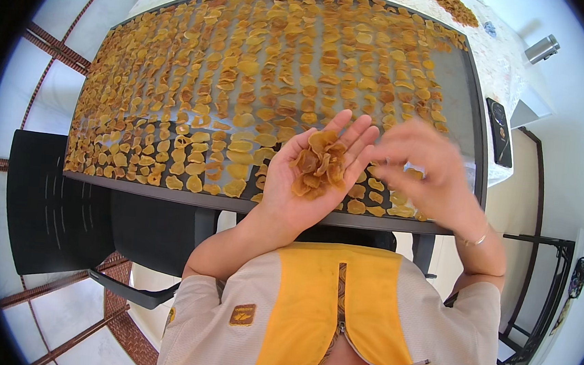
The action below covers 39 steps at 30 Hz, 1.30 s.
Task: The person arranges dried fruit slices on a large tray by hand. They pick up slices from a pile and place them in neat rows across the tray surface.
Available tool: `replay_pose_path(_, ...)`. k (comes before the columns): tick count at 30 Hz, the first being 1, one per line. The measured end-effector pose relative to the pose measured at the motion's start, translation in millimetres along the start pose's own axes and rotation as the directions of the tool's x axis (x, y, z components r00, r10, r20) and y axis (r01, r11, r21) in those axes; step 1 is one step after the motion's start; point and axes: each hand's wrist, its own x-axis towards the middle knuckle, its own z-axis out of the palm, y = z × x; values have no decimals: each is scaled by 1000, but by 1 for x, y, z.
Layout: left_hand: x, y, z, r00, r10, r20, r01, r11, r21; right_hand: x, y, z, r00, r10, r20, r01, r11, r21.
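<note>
My left hand [282,192] is held palm up above the near side of the table, cupping a small heap of thin, amber-brown dried slices [321,164]. Just to its right, my right hand [427,167] is blurred, its fingertips close to the left fingers. Whether it pinches a slice cannot be made out. Beneath both hands, rows of similar yellow-brown slices [247,66] cover much of a dark-framed, glossy tabletop [458,92]. The slices lie flat in roughly straight columns, packed more tightly towards the left.
Beyond the tabletop, a pile of slices [452,7] lies on a white covered surface [503,50]. A black phone [499,132] and a metal cylinder [541,49] are at the right. A black chair [58,205] stands at the left, and a black metal rack [540,300] at the lower right.
</note>
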Motion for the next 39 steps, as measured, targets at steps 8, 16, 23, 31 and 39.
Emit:
replay_pose_path(8,-10,-9,5,999,-38,16,35,985,168,-13,3,28,964,-264,7,263,955,-138)
replay_pose_path(16,-13,-3,-10,978,-146,151,141,989,46,-11,1,32,973,-187,-133,173,979,-105)
replay_pose_path(23,-13,-10,-1,998,-20,-68,23,999,31,-12,-5,20,926,377,-20,-341,858,384)
replay_pose_path(31,-10,-3,1,997,-61,-45,63,997,42,5,49,-58,792,553,-260,-432,807,402)
replay_pose_path(39,-5,0,-1,991,-118,-70,120,992,32,8,223,-166,544,649,-532,-650,727,222)
